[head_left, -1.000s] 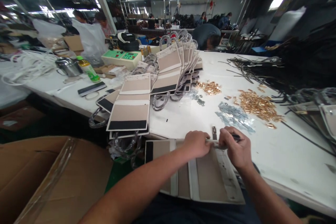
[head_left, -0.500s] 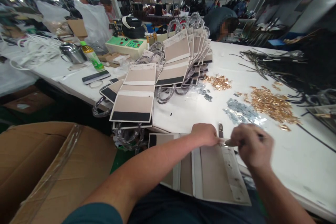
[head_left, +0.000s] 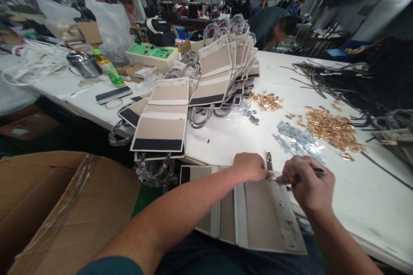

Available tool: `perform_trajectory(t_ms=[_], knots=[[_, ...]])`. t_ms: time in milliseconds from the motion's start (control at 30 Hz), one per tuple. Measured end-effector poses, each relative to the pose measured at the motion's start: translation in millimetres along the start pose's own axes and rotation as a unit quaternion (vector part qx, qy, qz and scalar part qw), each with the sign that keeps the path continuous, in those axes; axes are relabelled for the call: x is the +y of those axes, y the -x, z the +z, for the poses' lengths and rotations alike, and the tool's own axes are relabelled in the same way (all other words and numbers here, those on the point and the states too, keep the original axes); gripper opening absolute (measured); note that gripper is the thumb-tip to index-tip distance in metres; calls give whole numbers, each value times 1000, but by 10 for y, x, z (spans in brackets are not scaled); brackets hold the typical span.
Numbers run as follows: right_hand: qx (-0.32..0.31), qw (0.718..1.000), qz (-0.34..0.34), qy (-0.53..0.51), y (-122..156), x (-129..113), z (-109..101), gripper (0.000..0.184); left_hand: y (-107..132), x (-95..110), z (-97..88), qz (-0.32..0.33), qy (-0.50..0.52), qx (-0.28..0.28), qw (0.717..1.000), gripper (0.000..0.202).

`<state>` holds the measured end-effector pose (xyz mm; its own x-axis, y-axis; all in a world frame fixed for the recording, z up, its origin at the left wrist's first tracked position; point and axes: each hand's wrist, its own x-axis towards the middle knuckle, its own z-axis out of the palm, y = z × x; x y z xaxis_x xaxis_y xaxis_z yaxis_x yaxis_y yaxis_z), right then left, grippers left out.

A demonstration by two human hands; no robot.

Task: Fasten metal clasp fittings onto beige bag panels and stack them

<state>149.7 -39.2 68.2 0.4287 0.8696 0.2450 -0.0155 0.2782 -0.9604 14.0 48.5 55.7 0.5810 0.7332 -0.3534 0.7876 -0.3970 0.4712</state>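
A flat beige and white bag panel (head_left: 258, 210) lies over the table's near edge and my lap. My left hand (head_left: 251, 166) is closed, pinching the panel's top edge. My right hand (head_left: 308, 184) is closed around a thin dark tool (head_left: 309, 174) whose tip meets the panel's top edge beside my left fingers. A small metal piece (head_left: 269, 160) lies on the table just beyond my hands.
A fanned stack of beige bag panels (head_left: 193, 94) with clear handles fills the table's middle. Piles of gold fittings (head_left: 332, 129) and silver fittings (head_left: 295, 139) lie to the right. A cardboard box (head_left: 58, 206) stands at lower left. Other people work in the background.
My right hand shifted slightly at the panel's top edge and was blurred half a second ago. The left hand kept its pinch. The camera tilted a little.
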Motion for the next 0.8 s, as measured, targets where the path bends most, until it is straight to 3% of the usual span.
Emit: perform_trajectory(t_ms=[100, 267, 467, 567, 667, 800], knots=[[-38, 998, -34, 34, 35, -35, 62, 42, 12, -2, -8, 11, -2, 1, 1000, 40], [-123, 966, -97, 204, 61, -68, 137, 43, -5, -4, -6, 32, -20, -16, 999, 39], [-158, 943, -128, 265, 58, 18, 84, 44, -9, -14, -34, 37, -22, -28, 999, 34], [-108, 968, -72, 215, 26, 25, 62, 44, 9, -33, -41, 43, -17, -30, 998, 37], [-57, 994, -36, 92, 6, -96, 77, 42, 5, -54, -21, 39, -15, -31, 999, 37], [-34, 996, -72, -44, 36, -268, 120, 38, -25, -66, 18, 41, -11, -28, 999, 36]])
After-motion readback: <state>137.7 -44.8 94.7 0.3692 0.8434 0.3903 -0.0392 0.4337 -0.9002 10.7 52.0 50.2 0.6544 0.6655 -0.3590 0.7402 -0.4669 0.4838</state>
